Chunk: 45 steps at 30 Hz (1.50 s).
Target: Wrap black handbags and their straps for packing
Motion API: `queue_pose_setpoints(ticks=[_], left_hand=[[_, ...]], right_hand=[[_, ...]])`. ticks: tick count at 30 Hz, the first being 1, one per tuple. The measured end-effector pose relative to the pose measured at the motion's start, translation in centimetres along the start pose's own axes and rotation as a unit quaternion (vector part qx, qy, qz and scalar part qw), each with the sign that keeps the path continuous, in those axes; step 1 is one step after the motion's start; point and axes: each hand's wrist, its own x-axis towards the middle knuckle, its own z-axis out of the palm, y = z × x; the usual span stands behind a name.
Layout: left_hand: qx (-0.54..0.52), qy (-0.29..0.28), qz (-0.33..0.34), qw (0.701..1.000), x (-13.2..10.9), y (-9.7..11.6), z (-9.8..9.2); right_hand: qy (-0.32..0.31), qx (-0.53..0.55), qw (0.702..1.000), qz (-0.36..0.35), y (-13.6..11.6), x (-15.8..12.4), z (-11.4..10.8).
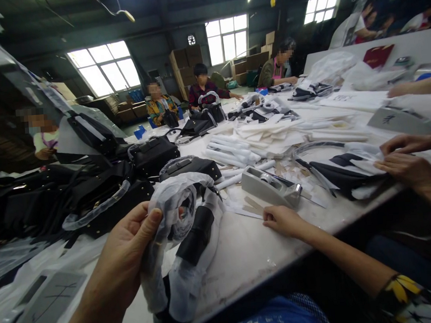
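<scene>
My left hand (132, 237) grips a coiled bag strap (207, 251), its thumb pressed on the pale wrapping. White translucent film covers much of the strap, and bare black sections show between. Lower right of it, my right hand (283, 221) rests at the table edge with curled fingers. Its fingertips meet the end of a thin pale strip (244, 212); whether they pinch it or something smaller is hidden. Just behind that hand stands a grey tape dispenser (266, 190). Black handbags (189, 168) with wrapped handles lie beyond the strap.
At right, a co-worker's hands (410, 166) work on a black bag (347, 173). White paper rolls (231, 150) and scraps cover mid-table. Another grey dispenser (40, 309) sits at lower left, near piled black bags (95, 196). Several people work around the table.
</scene>
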Motion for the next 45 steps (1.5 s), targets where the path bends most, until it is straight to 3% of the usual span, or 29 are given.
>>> queue_pose_setpoints(ticks=[8,16,21,36,38,41,45], left_hand=[[0.011,-0.03,-0.015,0.999,-0.1,0.3,-0.3],[0.027,-0.009,-0.007,1.0,0.0,0.1,-0.3],[0.017,-0.021,-0.016,1.0,-0.1,0.4,0.1],[0.0,-0.035,-0.018,0.999,0.1,0.5,-0.1],[-0.004,-0.033,-0.012,0.999,0.1,0.5,-0.1],[-0.011,-0.038,-0.003,0.999,0.2,0.5,-0.2],[0.011,-0.045,0.009,0.999,0.2,0.8,-0.3]], right_hand=[[0.087,-0.045,0.994,0.047,-0.9,0.4,0.8],[0.02,-0.019,0.995,0.096,-0.4,2.7,-0.5],[0.006,0.003,0.998,0.069,-0.4,2.7,-1.1],[0.082,0.041,0.996,-0.005,-0.3,1.9,-1.5],[0.11,0.068,0.991,-0.039,-1.3,1.5,-1.9],[0.125,0.195,0.964,-0.132,-4.8,-0.2,-3.4],[0.009,0.37,0.912,-0.175,-10.8,-3.2,-5.5]])
